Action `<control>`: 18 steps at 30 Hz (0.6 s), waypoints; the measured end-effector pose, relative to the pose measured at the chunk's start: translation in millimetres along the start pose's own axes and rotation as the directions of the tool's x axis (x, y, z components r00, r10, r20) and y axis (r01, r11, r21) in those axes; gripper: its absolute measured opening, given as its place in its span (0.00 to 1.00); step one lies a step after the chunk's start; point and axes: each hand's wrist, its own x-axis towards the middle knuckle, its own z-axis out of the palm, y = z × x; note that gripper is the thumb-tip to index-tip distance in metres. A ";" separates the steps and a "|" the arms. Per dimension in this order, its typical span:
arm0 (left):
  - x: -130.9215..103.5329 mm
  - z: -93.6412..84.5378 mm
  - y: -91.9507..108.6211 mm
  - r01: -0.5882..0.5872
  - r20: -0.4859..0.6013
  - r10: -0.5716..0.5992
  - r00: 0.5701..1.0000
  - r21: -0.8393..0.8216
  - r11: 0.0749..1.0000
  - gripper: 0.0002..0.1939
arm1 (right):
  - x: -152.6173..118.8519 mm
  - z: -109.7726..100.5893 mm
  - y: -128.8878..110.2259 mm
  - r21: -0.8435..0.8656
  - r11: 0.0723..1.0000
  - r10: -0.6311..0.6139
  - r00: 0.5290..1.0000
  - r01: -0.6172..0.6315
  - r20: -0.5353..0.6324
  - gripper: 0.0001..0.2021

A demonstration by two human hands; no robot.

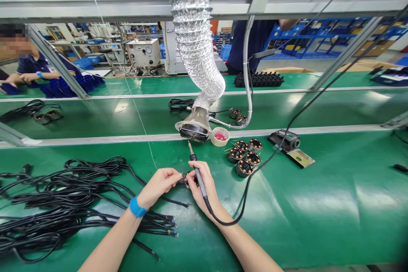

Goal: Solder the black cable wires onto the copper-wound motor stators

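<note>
My left hand (161,183), with a blue band at the wrist, is closed in a pinch on a thin wire end beside a copper-wound motor stator (187,183). My right hand (206,187) is closed around a soldering iron (200,179), whose tip points up and away towards the fume nozzle. The thumb and fingertips of that hand also reach the stator, which they largely cover. Whether the wire touches the stator I cannot tell. Black cables (95,191) with stripped ends lie in a heap left of my hands.
Several more stators (245,168) stand to the right. A fume extraction nozzle (194,129) hangs ahead, near a roll of tape (219,137) and a soldering iron stand (287,142). The iron's cord (274,153) loops over the right side. A co-worker (35,66) sits across the line.
</note>
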 end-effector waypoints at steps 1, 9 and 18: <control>-0.1 -2.6 0.5 0.022 0.026 -0.021 0.999 -0.045 0.999 0.20 | -0.1 0.0 -0.1 0.001 1.000 0.004 1.000 -0.004 -0.001 0.18; -0.1 3.1 1.1 -0.025 -0.145 0.012 0.989 -0.089 0.996 0.19 | -1.1 1.7 -1.8 -0.007 1.000 -0.020 1.000 0.020 -0.009 0.18; 0.0 12.2 -1.3 -0.084 -0.265 0.076 0.961 -0.017 0.996 0.20 | -2.4 3.5 -3.1 -0.006 0.999 -0.034 0.999 0.034 -0.001 0.18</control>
